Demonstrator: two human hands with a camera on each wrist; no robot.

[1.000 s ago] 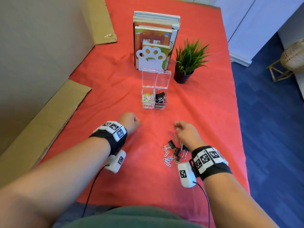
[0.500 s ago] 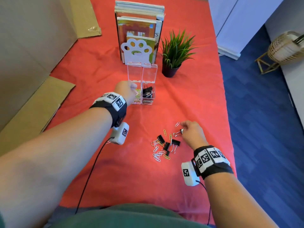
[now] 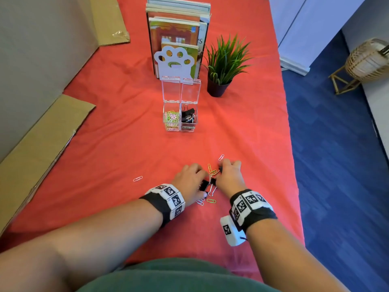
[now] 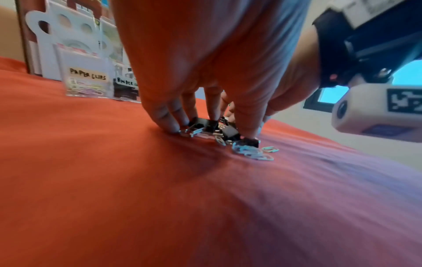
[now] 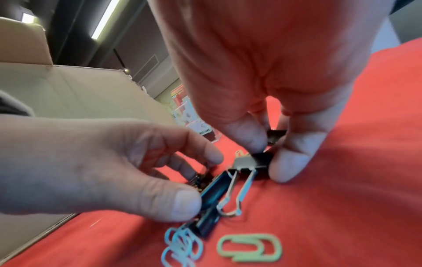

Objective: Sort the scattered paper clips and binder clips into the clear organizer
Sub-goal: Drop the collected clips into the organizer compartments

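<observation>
The clear organizer (image 3: 180, 123) stands mid-table with both lids up: coloured paper clips fill its left cell (image 3: 171, 119), black binder clips its right cell (image 3: 189, 118). Nearer me lies a small pile of clips (image 3: 210, 186) between both hands. My right hand (image 5: 267, 155) pinches a black binder clip (image 5: 251, 163) between thumb and fingers. My left hand (image 5: 200, 180) grips a second black binder clip (image 5: 213, 191) beside it. A green paper clip (image 5: 248, 246) and light-blue paper clips (image 5: 180, 247) lie just in front. One pink paper clip (image 3: 137, 178) lies apart to the left.
Behind the organizer stand books in a white paw-shaped bookend (image 3: 174, 62) and a small potted plant (image 3: 225, 64). Cardboard sheets (image 3: 42, 142) line the left side. The red table's right edge (image 3: 294, 186) drops to a blue floor.
My left hand has come back from the organizer to the pile and taken hold of a binder clip. My right hand stayed at the pile and now pinches a binder clip.
</observation>
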